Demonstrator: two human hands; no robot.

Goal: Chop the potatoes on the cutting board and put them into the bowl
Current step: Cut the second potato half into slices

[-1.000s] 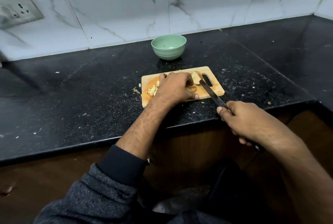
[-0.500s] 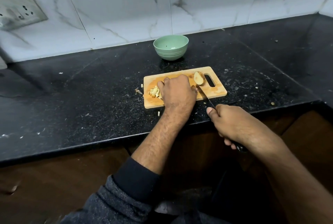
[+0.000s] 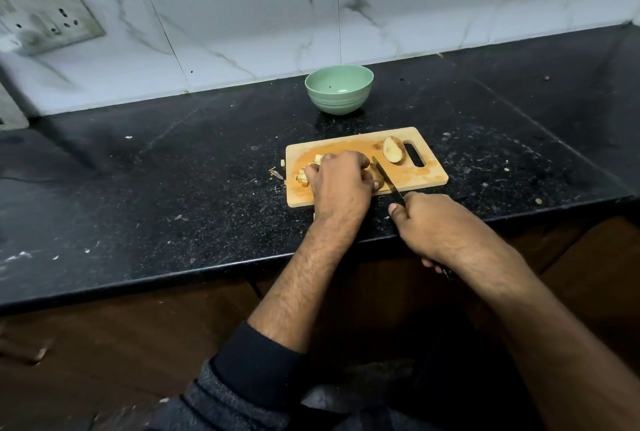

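Observation:
A wooden cutting board (image 3: 427,176) lies near the front edge of the black counter. My left hand (image 3: 341,181) curls over a potato piece (image 3: 378,177) on the board and holds it down. A knife (image 3: 388,179) is gripped by my right hand (image 3: 431,222), its blade resting against that piece just right of my left fingers. Small chopped potato bits (image 3: 304,172) sit at the board's left, partly hidden by my left hand. A potato half (image 3: 393,149) lies beside the board's handle slot. The green bowl (image 3: 339,89) stands behind the board with nothing visible inside.
The black stone counter (image 3: 156,188) carries scattered scraps, some just off the board's left edge (image 3: 277,173). A white marble-tiled wall with a socket plate (image 3: 48,20) runs behind. Brown cabinet fronts lie below the counter edge.
My right hand has drawn the knife back toward me and set the blade beside my left fingers. My left hand has shifted slightly on the potato piece; the view moved a little.

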